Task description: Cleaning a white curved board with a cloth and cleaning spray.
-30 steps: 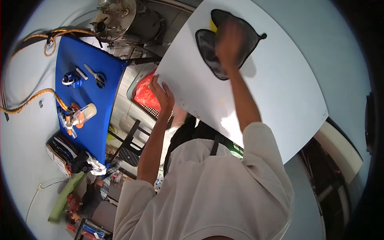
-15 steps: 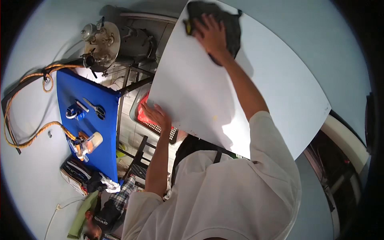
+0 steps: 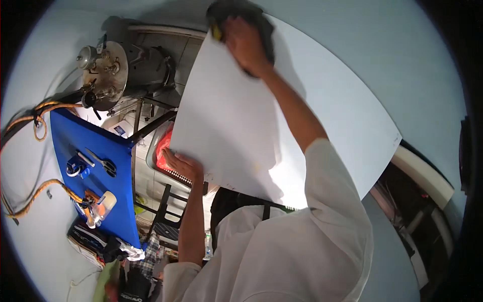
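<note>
Near the far left corner of the white tabletop (image 3: 231,126), my right hand (image 3: 246,48) lies over a bunched dark grey cloth (image 3: 265,25) with a yellow patch at its left. That hand is smeared by motion, its fingers close together and pressing on the cloth, part of which hangs past the tabletop's edge. My left hand (image 3: 182,165) is at the near left corner, fingers stretched out over the edge and holding nothing. Just beyond those fingers, below the tabletop, a red plastic bag (image 3: 163,147) shows in a grey basket.
To the left stands a blue table (image 3: 95,136) with scissors (image 3: 104,163), a blue tape dispenser (image 3: 77,167) and an orange cable (image 3: 48,185). A round metal tank (image 3: 113,73) is behind it. A pale wall borders the tabletop's far side. Another person is at the lower left.
My right hand and the dark cloth have moved left and farther away, toward the far left corner. The whole view has shifted slightly; my left hand stays at the near left corner.
</note>
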Available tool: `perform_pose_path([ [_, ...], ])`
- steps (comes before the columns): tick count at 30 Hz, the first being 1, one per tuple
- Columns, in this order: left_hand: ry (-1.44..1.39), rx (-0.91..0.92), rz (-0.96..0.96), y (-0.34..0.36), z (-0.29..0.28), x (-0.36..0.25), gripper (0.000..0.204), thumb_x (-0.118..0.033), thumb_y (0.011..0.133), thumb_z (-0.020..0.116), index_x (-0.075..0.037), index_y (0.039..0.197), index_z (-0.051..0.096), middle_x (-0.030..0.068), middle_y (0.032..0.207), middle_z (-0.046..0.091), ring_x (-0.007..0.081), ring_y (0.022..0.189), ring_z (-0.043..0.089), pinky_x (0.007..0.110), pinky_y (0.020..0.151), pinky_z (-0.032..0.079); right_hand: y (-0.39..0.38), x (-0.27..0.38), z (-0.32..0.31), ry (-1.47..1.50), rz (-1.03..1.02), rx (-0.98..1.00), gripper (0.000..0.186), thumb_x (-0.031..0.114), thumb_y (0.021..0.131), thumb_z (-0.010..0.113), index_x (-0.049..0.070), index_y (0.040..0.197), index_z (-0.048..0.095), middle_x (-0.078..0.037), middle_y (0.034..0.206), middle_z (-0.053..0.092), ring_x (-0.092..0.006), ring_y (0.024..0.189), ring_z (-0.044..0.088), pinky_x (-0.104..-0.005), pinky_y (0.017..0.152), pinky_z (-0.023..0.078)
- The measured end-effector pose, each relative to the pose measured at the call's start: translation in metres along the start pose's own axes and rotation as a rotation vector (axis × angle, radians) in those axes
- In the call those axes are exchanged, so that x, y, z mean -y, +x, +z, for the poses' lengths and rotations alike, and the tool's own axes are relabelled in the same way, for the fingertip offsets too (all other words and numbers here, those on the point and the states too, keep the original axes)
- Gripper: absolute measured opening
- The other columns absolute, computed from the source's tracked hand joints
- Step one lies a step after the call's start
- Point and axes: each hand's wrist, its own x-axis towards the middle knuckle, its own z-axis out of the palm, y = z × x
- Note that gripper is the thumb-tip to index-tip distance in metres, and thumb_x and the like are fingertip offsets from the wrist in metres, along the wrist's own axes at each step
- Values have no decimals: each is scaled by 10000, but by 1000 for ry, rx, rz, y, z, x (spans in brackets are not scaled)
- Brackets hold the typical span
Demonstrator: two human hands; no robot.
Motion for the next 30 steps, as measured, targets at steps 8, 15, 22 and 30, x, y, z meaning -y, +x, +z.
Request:
perform_pose_path([
  [8,-53,-28,56,3,-5,0,524,-298,1102,317,69,1455,441,275,1534,423,447,1431,389,594,1182,283,-173,225,-12,459,-277,266,302,178,935,591,55,1197,677,-139,1246,651,-313,1153,609,-482,972,468],
  [15,-23,-18,46,2,-6,-3,536,-316,1100,324,80,1441,443,284,1507,444,465,1395,416,600,1168,300,34,-20,13,-111,89,-239,249,129,895,579,-14,1081,662,-208,1131,651,-385,1101,588,-510,958,452],
  [22,-70,-13,0,5,-9,-7,547,-339,1103,307,54,1457,448,267,1514,450,446,1405,417,571,1170,311,-178,222,-25,464,-312,413,445,180,982,508,45,1405,535,-140,1441,552,-261,1347,511,-452,1147,376],
  [30,20,27,12,0,-7,-1,536,-327,1108,301,57,1458,432,261,1507,452,438,1394,419,582,1163,307,23,-7,15,-141,259,-1,397,189,927,587,6,1278,606,-178,1346,587,-349,1265,531,-519,1102,375],
])
